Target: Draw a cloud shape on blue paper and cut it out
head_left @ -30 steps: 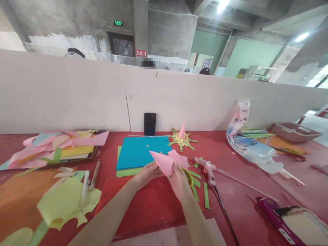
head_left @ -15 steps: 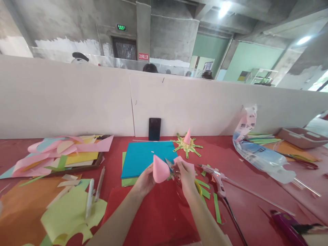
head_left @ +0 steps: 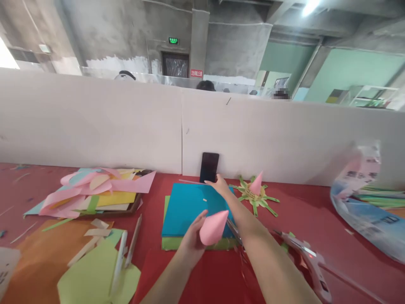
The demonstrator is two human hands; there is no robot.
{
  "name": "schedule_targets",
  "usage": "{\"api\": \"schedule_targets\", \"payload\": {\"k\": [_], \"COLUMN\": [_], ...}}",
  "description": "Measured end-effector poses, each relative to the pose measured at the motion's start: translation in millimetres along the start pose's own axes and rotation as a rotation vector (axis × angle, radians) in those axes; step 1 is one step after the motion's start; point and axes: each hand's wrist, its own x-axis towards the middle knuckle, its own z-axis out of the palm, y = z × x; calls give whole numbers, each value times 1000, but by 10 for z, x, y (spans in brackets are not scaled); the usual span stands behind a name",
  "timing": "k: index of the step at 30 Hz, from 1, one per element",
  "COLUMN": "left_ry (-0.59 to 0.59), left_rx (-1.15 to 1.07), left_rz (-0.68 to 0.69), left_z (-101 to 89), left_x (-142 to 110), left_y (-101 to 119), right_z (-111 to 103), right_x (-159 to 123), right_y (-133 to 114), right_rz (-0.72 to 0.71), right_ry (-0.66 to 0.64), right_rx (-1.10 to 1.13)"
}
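Note:
My left hand (head_left: 193, 238) holds a pink paper cone (head_left: 214, 229) above the blue sheets, its tip pointing up and right. Stretched forward, my right hand (head_left: 218, 185) is at the lower edge of a black phone (head_left: 209, 166) that leans on the white partition. Its fingers are apart, and whether they touch the phone is unclear. Scissors (head_left: 234, 231) lie partly hidden under my right forearm. Beyond that arm, another pink cone (head_left: 256, 184) stands on a yellow-green piece with radiating strips (head_left: 268, 204).
Blue sheets (head_left: 186, 207) rest on green ones in the middle. On the right are a pink glue gun (head_left: 308, 253) and a plastic bag (head_left: 357, 202). Coloured paper scraps (head_left: 110, 185), yellow-green paper (head_left: 91, 270) and a white pen (head_left: 118, 259) occupy the left.
My right hand has let go of the scissors and reached forward to the phone. The cone in my left hand has turned from tip up-left to tip up-right. The view has swung left.

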Motion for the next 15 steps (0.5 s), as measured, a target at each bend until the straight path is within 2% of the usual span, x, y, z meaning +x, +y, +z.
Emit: {"api": "schedule_targets", "payload": {"k": [4, 8, 15], "left_ry": [25, 77, 49], "left_rx": [-28, -22, -1], "left_rz": [18, -9, 4], "left_z": [8, -4, -7], "left_x": [22, 45, 16], "left_y": [-5, -19, -8], "right_z": [115, 142, 135], "right_x": [111, 156, 157], "right_y": [53, 112, 163], "right_rz": [-6, -28, -49], "right_ry": [-19, -16, -32], "right_rx": [-54, -121, -182]}}
